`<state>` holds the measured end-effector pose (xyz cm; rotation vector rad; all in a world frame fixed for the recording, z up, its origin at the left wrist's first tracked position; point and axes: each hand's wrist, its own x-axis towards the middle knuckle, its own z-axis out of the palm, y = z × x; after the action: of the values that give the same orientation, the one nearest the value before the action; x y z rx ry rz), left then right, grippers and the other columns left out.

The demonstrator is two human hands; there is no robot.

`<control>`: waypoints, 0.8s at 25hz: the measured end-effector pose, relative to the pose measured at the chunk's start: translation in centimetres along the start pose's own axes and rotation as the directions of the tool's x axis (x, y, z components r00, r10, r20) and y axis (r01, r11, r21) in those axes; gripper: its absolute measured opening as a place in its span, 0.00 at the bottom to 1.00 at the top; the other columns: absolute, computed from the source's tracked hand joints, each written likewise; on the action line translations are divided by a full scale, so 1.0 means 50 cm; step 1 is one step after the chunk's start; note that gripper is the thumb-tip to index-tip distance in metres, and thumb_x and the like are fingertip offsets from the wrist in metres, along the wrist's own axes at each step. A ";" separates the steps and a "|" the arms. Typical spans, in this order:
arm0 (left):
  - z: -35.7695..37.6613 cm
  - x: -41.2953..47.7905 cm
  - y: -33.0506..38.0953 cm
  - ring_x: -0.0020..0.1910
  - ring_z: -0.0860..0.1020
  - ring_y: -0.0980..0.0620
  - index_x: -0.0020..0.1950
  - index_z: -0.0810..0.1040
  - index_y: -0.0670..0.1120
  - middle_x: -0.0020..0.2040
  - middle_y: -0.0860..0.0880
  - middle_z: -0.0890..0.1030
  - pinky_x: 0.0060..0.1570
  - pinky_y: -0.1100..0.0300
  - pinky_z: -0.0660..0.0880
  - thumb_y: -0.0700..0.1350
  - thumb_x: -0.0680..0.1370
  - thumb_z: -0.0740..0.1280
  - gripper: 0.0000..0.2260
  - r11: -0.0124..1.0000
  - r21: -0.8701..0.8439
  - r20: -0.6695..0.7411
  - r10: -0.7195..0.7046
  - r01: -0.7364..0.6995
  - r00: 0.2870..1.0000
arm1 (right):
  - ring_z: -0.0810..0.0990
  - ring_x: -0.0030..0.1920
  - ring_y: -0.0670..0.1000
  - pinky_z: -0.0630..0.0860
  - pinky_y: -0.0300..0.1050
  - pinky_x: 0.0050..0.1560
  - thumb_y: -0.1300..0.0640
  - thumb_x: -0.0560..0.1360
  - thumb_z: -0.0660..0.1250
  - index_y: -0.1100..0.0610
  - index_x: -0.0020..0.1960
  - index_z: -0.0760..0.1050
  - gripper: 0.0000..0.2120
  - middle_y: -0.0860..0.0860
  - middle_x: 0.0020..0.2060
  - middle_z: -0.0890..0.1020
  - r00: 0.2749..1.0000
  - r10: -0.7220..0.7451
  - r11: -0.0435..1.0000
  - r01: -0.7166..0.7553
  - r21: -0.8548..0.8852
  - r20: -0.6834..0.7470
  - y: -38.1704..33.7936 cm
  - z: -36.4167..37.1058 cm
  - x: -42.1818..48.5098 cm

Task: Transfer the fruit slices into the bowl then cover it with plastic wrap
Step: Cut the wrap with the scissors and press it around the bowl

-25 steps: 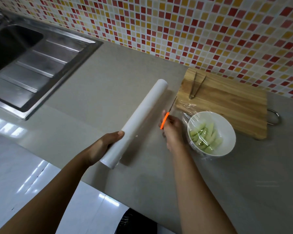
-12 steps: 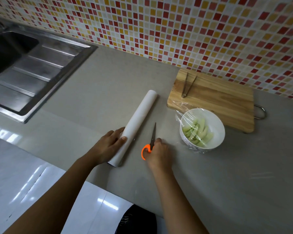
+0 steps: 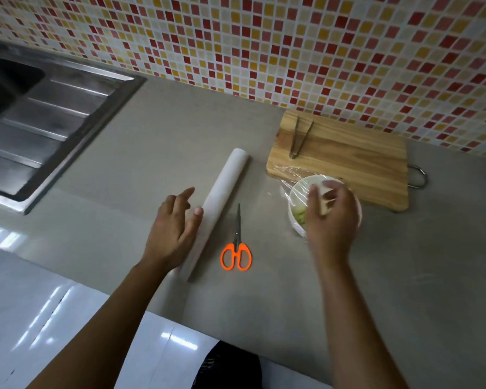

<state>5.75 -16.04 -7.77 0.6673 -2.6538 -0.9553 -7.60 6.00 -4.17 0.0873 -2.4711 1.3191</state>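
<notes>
We see the bowl [image 3: 296,192] right of centre on the surface [image 3: 404,262], touching the board's [image 3: 348,155] near edge, with wrap [image 3: 285,179] over it and green slices [image 3: 298,214] inside. The right hand [image 3: 330,217] hovers over the bowl, fingers [image 3: 330,195] loosely curled, holding nothing. The left hand [image 3: 171,231] is at centre, fingers [image 3: 180,200] spread, thumb against the roll [image 3: 222,200]. Scissors [image 3: 237,242] lie shut between roll and bowl. Tongs [image 3: 299,138] rest on the board.
</notes>
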 end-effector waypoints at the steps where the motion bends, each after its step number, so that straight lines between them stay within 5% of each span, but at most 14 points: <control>1: 0.017 0.006 0.029 0.49 0.70 0.62 0.66 0.71 0.50 0.52 0.51 0.74 0.49 0.71 0.67 0.61 0.77 0.50 0.24 0.994 -0.102 -0.068 0.021 -0.028 0.997 | 0.78 0.45 0.56 0.65 0.36 0.46 0.51 0.73 0.65 0.63 0.53 0.75 0.16 0.59 0.45 0.80 0.997 0.019 1.000 -0.019 0.007 -0.068 0.028 -0.018 0.046; 3: 0.083 0.012 0.095 0.45 0.73 0.61 0.53 0.77 0.51 0.47 0.51 0.78 0.48 0.71 0.68 0.60 0.78 0.52 0.18 0.957 -0.289 0.009 -0.033 0.034 0.999 | 0.77 0.56 0.58 0.68 0.41 0.52 0.46 0.76 0.61 0.63 0.59 0.71 0.22 0.60 0.56 0.78 0.971 0.236 0.972 -0.237 0.011 0.023 0.084 -0.037 0.107; 6: 0.200 0.013 0.185 0.54 0.78 0.49 0.53 0.78 0.46 0.53 0.45 0.81 0.61 0.51 0.71 0.60 0.81 0.50 0.23 0.834 -0.413 0.437 -0.171 0.366 0.883 | 0.72 0.65 0.57 0.64 0.41 0.55 0.44 0.79 0.52 0.58 0.66 0.67 0.23 0.57 0.66 0.73 0.833 0.430 0.899 -0.431 -0.081 0.347 0.154 -0.035 0.112; 8: 0.241 0.022 0.229 0.57 0.79 0.45 0.57 0.79 0.44 0.56 0.40 0.81 0.65 0.50 0.70 0.59 0.81 0.46 0.27 0.665 -0.488 0.588 -0.229 0.565 0.776 | 0.72 0.63 0.55 0.62 0.41 0.55 0.43 0.80 0.49 0.55 0.67 0.66 0.23 0.56 0.66 0.72 0.801 0.457 0.881 -0.469 -0.069 0.387 0.183 -0.047 0.088; 11: 0.251 0.047 0.263 0.51 0.81 0.42 0.56 0.80 0.41 0.55 0.36 0.81 0.53 0.56 0.76 0.59 0.81 0.45 0.30 0.537 -0.512 0.629 -0.297 0.670 0.718 | 0.73 0.58 0.52 0.66 0.44 0.56 0.36 0.76 0.49 0.52 0.67 0.66 0.28 0.52 0.63 0.74 0.757 0.575 0.794 -0.608 0.012 0.309 0.219 -0.088 0.032; 16: 0.258 0.081 0.269 0.53 0.80 0.39 0.54 0.82 0.38 0.51 0.34 0.83 0.62 0.46 0.73 0.56 0.82 0.46 0.30 0.724 -0.396 0.654 -0.209 0.565 0.727 | 0.77 0.60 0.57 0.71 0.58 0.65 0.25 0.64 0.46 0.49 0.64 0.72 0.41 0.54 0.62 0.78 0.530 0.767 0.554 -0.832 0.044 0.363 0.287 -0.120 -0.033; 20: 0.272 0.096 0.254 0.47 0.82 0.46 0.45 0.83 0.45 0.46 0.44 0.85 0.54 0.50 0.76 0.57 0.79 0.57 0.21 0.798 -0.368 0.621 -0.172 0.478 0.765 | 0.78 0.60 0.55 0.71 0.58 0.65 0.19 0.58 0.46 0.49 0.58 0.77 0.46 0.52 0.58 0.81 0.585 0.701 0.658 -0.751 -0.055 0.408 0.313 -0.132 0.042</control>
<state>-7.72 -2.44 -9.47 0.8479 -2.5448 -2.1731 -11.11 20.49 -12.59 -0.8219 -2.8940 1.9370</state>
